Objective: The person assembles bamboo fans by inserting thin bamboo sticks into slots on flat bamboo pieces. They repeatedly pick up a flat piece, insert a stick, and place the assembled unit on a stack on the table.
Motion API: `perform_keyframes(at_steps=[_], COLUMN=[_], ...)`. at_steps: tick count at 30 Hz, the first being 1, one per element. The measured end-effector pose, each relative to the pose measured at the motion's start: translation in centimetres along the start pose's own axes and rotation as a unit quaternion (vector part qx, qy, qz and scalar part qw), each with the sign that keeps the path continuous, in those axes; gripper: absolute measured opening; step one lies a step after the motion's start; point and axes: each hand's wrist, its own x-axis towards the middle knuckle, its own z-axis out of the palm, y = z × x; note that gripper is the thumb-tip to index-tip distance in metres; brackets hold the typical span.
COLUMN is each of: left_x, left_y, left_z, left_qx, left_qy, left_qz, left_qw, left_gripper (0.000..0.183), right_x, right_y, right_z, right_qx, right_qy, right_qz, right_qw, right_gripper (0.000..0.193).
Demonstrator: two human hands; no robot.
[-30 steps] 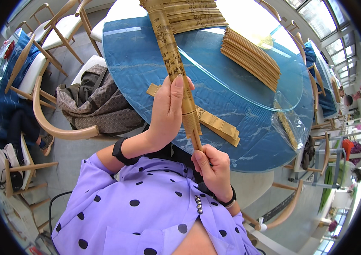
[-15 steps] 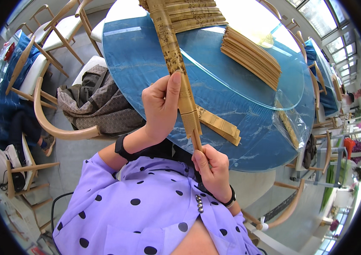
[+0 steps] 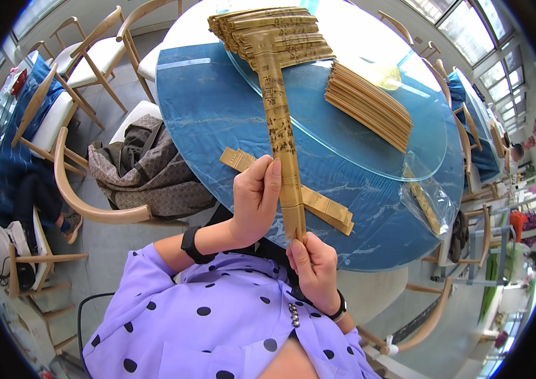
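A long, narrow gold paper sleeve [image 3: 282,129] with dark print runs down toward me over the round table. My left hand [image 3: 256,201] pinches its lower half between thumb and fingers. At the bottom end my right hand [image 3: 316,268] is closed, thumb and fingers on the sleeve's mouth; any slim wooden sticks there are mostly hidden. The sleeve's far end overlaps a fanned pile of similar gold sleeves [image 3: 299,41]. Under the held sleeve, flat gold strips [image 3: 328,208] lie across the table. To the right rests a row of slim brown wooden sticks [image 3: 369,104].
A glass turntable [image 3: 435,142] sits on the blue-covered table [image 3: 186,95]. Near the right edge lies a clear plastic bag [image 3: 429,202] with a gold strip in it. A brown patterned bag [image 3: 148,170] rests on a chair at left. A seated person's legs [image 3: 37,189] show farther left.
The wooden sticks that poked from the sleeve's lower end are now almost out of sight. The sleeve stands more upright in view, and my left hand sits lower and farther right.
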Motion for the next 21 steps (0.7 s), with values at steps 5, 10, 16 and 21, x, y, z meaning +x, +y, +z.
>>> perform_keyframes(at_steps=[5, 10, 16, 21], left_x=[2.8, 3.0, 2.4, 4.1], left_y=[1.4, -0.1, 0.3, -0.5], left_z=[-0.7, -1.1, -1.2, -2.5], left_qx=[-0.164, -0.084, -0.051, -0.04], left_qy=[-0.06, -0.067, -0.043, -0.077], left_qz=[-0.163, -0.14, -0.127, -0.143], left_qw=[0.971, 0.984, 0.99, 0.986], left_gripper=[0.047, 0.044, 0.043, 0.04], right_x=[0.0, 0.2, 0.4, 0.8], right_y=[-0.1, -0.1, 0.5, -0.6], right_z=[-0.1, 0.0, 0.5, 0.1], right_qx=[-0.015, -0.013, -0.057, -0.192], right_qy=[-0.02, -0.026, -0.002, 0.091], right_qz=[-0.009, 0.015, 0.016, -0.1], right_qw=[1.0, 0.999, 0.998, 0.972], right_gripper=[0.029, 0.03, 0.028, 0.022])
